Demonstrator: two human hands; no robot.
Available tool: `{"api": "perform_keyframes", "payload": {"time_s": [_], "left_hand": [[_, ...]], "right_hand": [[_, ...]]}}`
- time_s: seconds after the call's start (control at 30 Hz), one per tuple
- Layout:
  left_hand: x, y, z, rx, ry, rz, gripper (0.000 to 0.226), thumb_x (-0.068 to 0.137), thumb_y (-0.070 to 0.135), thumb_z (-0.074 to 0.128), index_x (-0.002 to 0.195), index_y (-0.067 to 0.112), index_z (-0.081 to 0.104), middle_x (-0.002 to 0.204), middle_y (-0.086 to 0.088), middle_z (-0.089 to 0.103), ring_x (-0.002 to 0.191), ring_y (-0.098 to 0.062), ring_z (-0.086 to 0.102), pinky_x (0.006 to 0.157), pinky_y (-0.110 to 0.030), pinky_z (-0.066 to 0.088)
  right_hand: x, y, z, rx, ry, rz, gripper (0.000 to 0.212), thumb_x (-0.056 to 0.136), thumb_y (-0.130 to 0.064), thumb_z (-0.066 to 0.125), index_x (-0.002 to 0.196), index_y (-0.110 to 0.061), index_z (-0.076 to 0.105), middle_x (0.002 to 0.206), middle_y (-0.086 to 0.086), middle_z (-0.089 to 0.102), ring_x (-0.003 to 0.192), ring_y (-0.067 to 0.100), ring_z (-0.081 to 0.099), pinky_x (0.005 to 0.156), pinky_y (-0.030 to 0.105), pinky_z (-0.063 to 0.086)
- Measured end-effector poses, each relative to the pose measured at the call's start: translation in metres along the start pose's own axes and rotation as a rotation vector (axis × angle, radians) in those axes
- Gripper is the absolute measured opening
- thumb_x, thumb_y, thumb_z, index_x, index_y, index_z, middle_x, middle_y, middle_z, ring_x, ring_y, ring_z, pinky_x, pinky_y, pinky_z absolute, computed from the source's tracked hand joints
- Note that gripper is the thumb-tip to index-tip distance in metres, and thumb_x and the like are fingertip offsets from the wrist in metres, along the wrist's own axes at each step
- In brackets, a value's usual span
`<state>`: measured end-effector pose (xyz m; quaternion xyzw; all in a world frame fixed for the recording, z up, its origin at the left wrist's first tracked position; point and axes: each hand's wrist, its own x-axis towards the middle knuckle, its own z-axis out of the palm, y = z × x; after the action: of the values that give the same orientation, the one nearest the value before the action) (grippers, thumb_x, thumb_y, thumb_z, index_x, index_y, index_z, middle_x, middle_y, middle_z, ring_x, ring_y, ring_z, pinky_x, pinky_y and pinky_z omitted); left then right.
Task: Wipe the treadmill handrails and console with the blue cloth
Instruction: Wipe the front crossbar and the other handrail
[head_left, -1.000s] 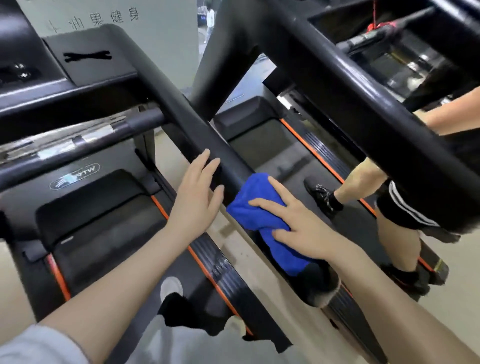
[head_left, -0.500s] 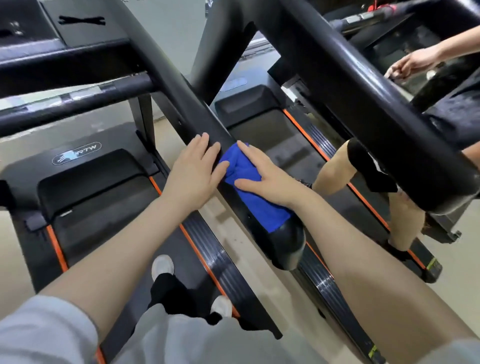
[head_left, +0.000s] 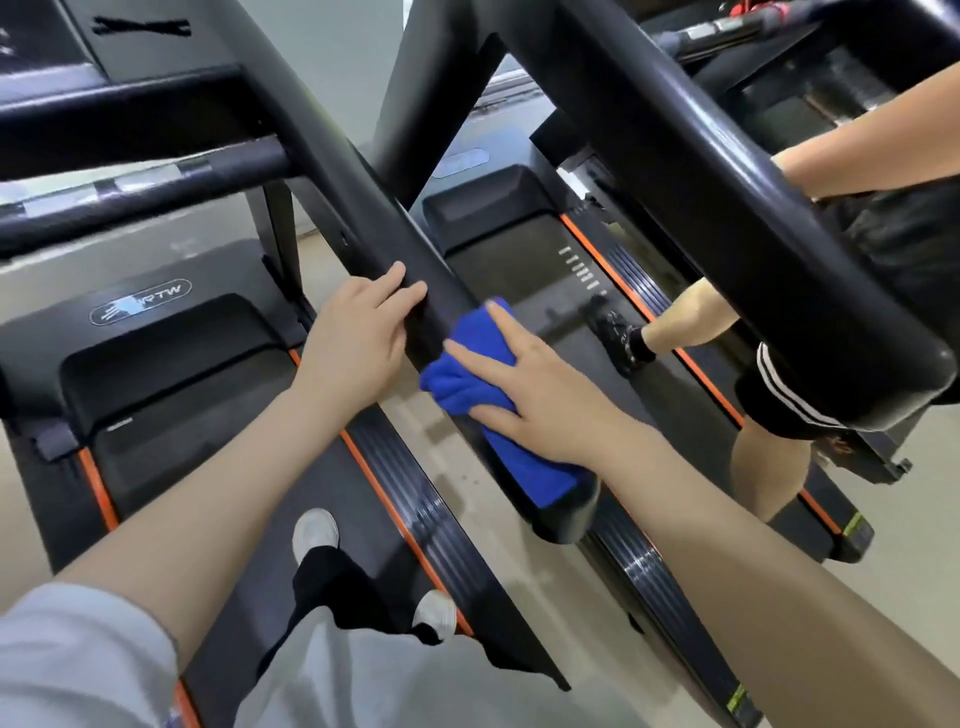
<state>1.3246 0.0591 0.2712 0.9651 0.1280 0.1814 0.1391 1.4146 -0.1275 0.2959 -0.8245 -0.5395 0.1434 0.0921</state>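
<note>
Blue terry cloth (head_left: 485, 395), folded into a thick pad, lies draped over the near end of the black padded right handrail (head_left: 363, 208), and the right hand (head_left: 535, 400) presses it there with fingers spread flat rather than curled, so nothing is pinched; the open palm probably serves to spread pressure over the rail's rounded top as it rubs. Just beyond the cloth, up the rail, the left hand (head_left: 358, 338) rests with its fingers laid over the bar, loosely draped and not closed round it, seemingly to steady the body while the other hand works. Below the grip lie the dark treadmill belt (head_left: 223, 499) with orange edging and the person's white shoes (head_left: 314, 530). Beyond the rail, on the neighbouring treadmill (head_left: 524, 270), another person's legs (head_left: 680, 322) stand. Compared with a second ago, the cloth and right hand have travelled a little up the rail from its end cap, and the left hand has shifted from beside the rail onto its top. Handrail wiping looks under way; the console remains.
</note>
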Motion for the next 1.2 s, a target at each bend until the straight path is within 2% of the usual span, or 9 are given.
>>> {"api": "perform_keyframes", "payload": {"time_s": [0.07,0.23,0.37,0.5,0.67,0.77,0.87,1.0,1.2], "left_hand": [[0.002,-0.006,-0.008,0.032,-0.025,0.057,0.053,0.074,0.011,0.029,0.111,-0.002,0.065,0.116,-0.024,0.065,0.073,-0.039,0.059,0.067,-0.045,0.052],[0.022,-0.028,-0.034,0.072,-0.076,0.124,0.059,0.071,0.018,0.021,0.104,0.003,0.067,0.094,-0.012,0.072,0.088,-0.034,0.062,0.070,-0.042,0.053],[0.028,-0.057,-0.040,0.071,-0.054,0.003,0.047,0.081,0.013,0.031,0.117,0.000,0.059,0.118,-0.016,0.063,0.109,-0.036,0.057,0.089,-0.047,0.048],[0.026,-0.088,-0.045,0.086,-0.073,-0.107,0.044,0.083,0.000,0.048,0.126,0.003,0.054,0.133,-0.012,0.056,0.124,-0.033,0.046,0.106,-0.043,0.037],[0.033,-0.134,-0.070,0.190,-0.088,-0.070,0.041,0.074,-0.003,0.060,0.115,-0.001,0.061,0.136,-0.021,0.051,0.116,-0.042,0.052,0.093,-0.052,0.048],[0.048,-0.171,-0.082,0.251,-0.105,-0.131,0.043,0.074,0.003,0.062,0.116,-0.003,0.058,0.141,-0.028,0.041,0.118,-0.045,0.049,0.093,-0.052,0.045],[0.061,-0.199,-0.083,0.300,-0.223,-0.240,0.053,0.083,0.018,0.058,0.132,0.002,0.043,0.148,-0.025,0.031,0.125,-0.039,0.041,0.098,-0.048,0.041],[0.071,-0.229,-0.077,0.390,-0.367,-0.264,0.063,0.089,0.027,0.052,0.143,0.010,0.025,0.136,-0.018,0.044,0.118,-0.036,0.047,0.093,-0.044,0.044],[0.070,-0.248,-0.075,0.397,-0.350,-0.217,0.056,0.092,0.017,0.051,0.142,0.013,0.026,0.125,-0.012,0.054,0.108,-0.033,0.052,0.081,-0.040,0.046]], "right_hand": [[0.033,-0.014,0.001,-0.206,0.026,-0.050,0.058,0.093,-0.047,0.044,0.146,-0.036,0.022,0.158,0.007,-0.012,0.143,0.040,0.001,0.111,0.049,0.027],[0.076,-0.031,0.013,-0.442,0.073,-0.070,0.049,0.094,-0.039,0.045,0.141,-0.030,0.034,0.158,0.007,-0.014,0.142,0.043,-0.007,0.112,0.056,0.012],[0.100,-0.034,0.014,-0.477,0.100,-0.136,0.035,0.092,-0.032,0.047,0.127,-0.025,0.051,0.159,0.003,-0.008,0.143,0.039,-0.007,0.112,0.056,0.005],[0.158,-0.049,0.006,-0.536,0.066,-0.108,0.036,0.093,-0.031,0.047,0.129,-0.027,0.049,0.159,0.001,-0.012,0.144,0.037,-0.008,0.114,0.057,0.006],[0.221,-0.058,-0.011,-0.469,0.048,-0.038,0.030,0.092,-0.030,0.049,0.122,-0.028,0.053,0.159,-0.001,-0.008,0.145,0.034,-0.008,0.114,0.055,0.008],[0.217,-0.056,-0.007,-0.567,0.100,-0.141,0.024,0.078,-0.026,0.069,0.101,-0.023,0.065,0.155,0.007,0.024,0.142,0.038,0.018,0.110,0.056,0.021],[0.203,-0.058,0.004,-0.749,0.014,-0.310,0.026,0.059,-0.024,0.082,0.083,-0.018,0.074,0.121,0.008,0.065,0.123,0.033,0.052,0.104,0.057,0.032],[0.225,-0.066,0.013,-1.054,-0.322,-0.396,0.028,0.091,-0.019,0.050,0.115,-0.018,0.064,0.128,0.007,0.057,0.130,0.032,0.038,0.116,0.047,0.002],[0.329,-0.084,0.027,-1.122,-0.258,-0.364,0.029,0.091,-0.021,0.052,0.118,-0.021,0.061,0.127,0.000,0.057,0.119,0.024,0.048,0.106,0.035,0.025]]}}
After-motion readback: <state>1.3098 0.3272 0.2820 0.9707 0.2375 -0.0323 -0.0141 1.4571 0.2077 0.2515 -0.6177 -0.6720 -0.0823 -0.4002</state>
